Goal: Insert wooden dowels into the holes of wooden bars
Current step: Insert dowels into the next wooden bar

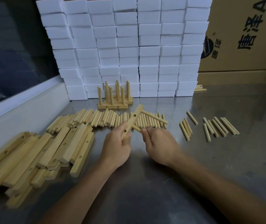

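My left hand [117, 146] grips the lower end of a wooden bar [133, 120] that slants up to the right above the table. One dowel [154, 116] sticks out of the bar near its top end. My right hand [159, 144] pinches a second dowel [136, 128] whose tip meets the bar's side near the middle. A long row of loose dowels [96, 118] lies behind the hands. A heap of drilled bars [37, 152] lies at the left.
Finished bars with upright dowels [113, 97] stand in front of a wall of white foam blocks [129, 46]. More loose dowels [216, 126] lie at the right on the steel table [145, 191]. Cardboard boxes [242, 38] stand at the back right.
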Tool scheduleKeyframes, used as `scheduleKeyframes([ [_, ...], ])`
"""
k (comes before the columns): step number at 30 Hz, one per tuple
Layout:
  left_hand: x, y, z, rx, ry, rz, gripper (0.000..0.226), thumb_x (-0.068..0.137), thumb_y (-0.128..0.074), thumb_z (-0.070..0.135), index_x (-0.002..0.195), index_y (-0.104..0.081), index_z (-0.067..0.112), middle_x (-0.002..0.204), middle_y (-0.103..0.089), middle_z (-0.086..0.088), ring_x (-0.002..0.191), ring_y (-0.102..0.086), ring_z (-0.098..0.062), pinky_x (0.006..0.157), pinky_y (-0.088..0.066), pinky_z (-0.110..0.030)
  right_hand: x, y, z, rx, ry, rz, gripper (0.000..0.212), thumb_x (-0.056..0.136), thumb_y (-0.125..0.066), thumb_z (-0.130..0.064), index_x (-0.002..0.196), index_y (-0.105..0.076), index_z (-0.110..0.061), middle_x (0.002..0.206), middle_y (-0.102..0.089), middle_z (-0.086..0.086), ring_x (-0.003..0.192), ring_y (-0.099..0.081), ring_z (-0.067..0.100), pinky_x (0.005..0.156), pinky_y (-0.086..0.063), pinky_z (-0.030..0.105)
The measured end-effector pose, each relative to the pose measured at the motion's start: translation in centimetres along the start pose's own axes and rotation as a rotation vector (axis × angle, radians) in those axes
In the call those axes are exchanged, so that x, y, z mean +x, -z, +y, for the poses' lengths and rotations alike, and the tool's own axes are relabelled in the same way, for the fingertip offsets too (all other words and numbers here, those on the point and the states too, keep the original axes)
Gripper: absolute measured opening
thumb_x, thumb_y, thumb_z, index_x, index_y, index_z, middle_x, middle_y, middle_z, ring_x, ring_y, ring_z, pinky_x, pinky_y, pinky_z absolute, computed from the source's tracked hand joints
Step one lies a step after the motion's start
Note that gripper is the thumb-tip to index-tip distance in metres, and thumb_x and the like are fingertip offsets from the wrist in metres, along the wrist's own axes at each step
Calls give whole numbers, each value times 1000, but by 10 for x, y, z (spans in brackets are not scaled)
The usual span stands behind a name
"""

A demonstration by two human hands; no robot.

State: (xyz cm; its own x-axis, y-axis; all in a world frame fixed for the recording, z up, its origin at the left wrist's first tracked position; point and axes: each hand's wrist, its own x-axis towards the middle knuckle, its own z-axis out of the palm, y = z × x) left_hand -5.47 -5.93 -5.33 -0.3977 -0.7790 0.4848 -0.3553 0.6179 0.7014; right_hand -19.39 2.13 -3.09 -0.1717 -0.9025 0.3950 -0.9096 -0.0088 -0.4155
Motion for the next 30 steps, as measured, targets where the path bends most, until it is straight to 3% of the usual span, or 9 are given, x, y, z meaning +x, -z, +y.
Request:
scheduleKeyframes([
  [4,1,3,3,12,-66,23,36,98,-55,10,134,-57,14,105,-61,9,85,-56,-1,72,-39,0,5,2,-7,662,-322,-121,42,105,-38,-30,66,-47,-17,43,-37,-11,37,-31,5,41,-28,20],
  [8,1,6,3,52,-91,26,37,97,-56,11,134,-56,12,105,-60,5,85,-55,-6,70,-38,-2,9,8,-10,1222,-620,-327,40,105,-36,-31,67,-45,-21,49,-27,-7,40,-19,8,37,-16,17],
  [10,1,5,3,69,-85,22,37,98,-55,11,134,-56,12,104,-59,5,87,-54,-8,71,-39,-3,8,8,-11,1176,-603,-325,42,105,-36,-31,66,-46,-21,48,-29,-8,40,-21,9,36,-18,19],
  [14,1,2,0,65,-50,-31,27,97,-55,11,124,-59,11,98,-63,-2,87,-58,-15,68,-41,-9,2,7,-5,186,-115,-91,41,105,-35,-34,70,-51,-21,52,-50,-9,50,-48,12,53,-39,29],
  [17,1,1,1,55,-28,-38,28,98,-55,13,125,-58,11,92,-62,-1,81,-57,-11,63,-42,-10,0,8,1,-276,76,-24,34,104,-31,-36,76,-45,-23,58,-44,-8,55,-47,21,54,-35,33],
  [19,0,2,3,58,-51,-21,29,97,-55,12,126,-59,9,98,-64,-3,76,-53,-9,65,-41,-8,0,5,1,-154,31,-14,37,104,-32,-36,75,-48,-22,59,-48,-6,56,-50,21,54,-40,35],
  [21,0,4,4,59,-79,-14,28,97,-57,10,124,-60,6,104,-66,-8,81,-52,-10,66,-40,-12,3,2,-2,185,-85,-22,43,105,-36,-33,68,-51,-16,55,-49,-4,49,-47,12,53,-42,31],
  [26,-1,6,6,68,-104,6,32,96,-57,8,128,-58,5,106,-63,-4,85,-47,-3,72,-38,1,6,9,-10,747,-389,-182,42,105,-38,-30,67,-46,-15,44,-33,-9,38,-27,8,37,-25,19],
  [30,-1,5,7,81,-119,4,26,96,-56,7,122,-59,5,101,-62,-7,86,-55,-19,72,-42,-18,7,14,-10,1037,-555,-283,41,105,-38,-33,68,-45,-18,47,-30,-7,38,-23,9,38,-18,20],
])
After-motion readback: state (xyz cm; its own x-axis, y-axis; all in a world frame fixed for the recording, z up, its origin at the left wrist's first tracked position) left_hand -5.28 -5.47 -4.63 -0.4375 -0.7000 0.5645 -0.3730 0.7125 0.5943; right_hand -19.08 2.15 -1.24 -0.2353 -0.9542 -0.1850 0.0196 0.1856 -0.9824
